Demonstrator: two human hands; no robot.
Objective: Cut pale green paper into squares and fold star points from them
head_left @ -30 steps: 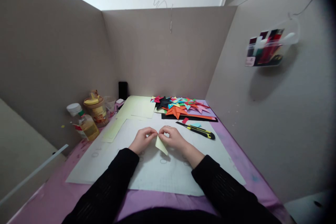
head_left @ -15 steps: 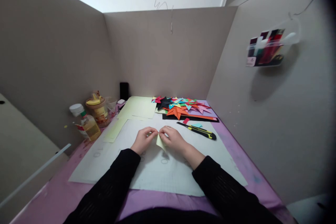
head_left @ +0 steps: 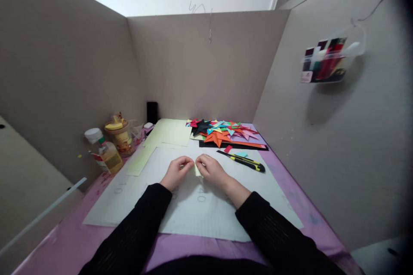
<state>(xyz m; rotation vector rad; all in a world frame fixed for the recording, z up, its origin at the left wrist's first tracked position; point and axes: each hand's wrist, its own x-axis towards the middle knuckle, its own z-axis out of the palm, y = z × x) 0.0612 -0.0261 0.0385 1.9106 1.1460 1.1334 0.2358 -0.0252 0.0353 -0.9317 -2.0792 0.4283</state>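
Observation:
Between my hands is a small piece of pale yellow-green paper (head_left: 198,172), pinched near its top and hanging at a slant below the fingertips. My left hand (head_left: 177,172) is closed, thumb and forefinger together at the paper's upper edge. My right hand (head_left: 211,169) pinches the same paper from the other side and covers part of it. Both hands are just above a white sheet (head_left: 183,219) printed with numbers. Its folds, if any, are too small to make out.
A yellow-black utility knife (head_left: 247,162) lies right of my hands, near red and blue paper scraps. Behind are folded paper stars (head_left: 217,137) on coloured sheets. Pale green paper (head_left: 169,131) lies back left. A bottle (head_left: 108,157) and a tub (head_left: 121,139) stand at left.
The paper has turned in my fingers, and less of it shows below them now. Both hands have stayed in nearly the same place; the view has shifted slightly.

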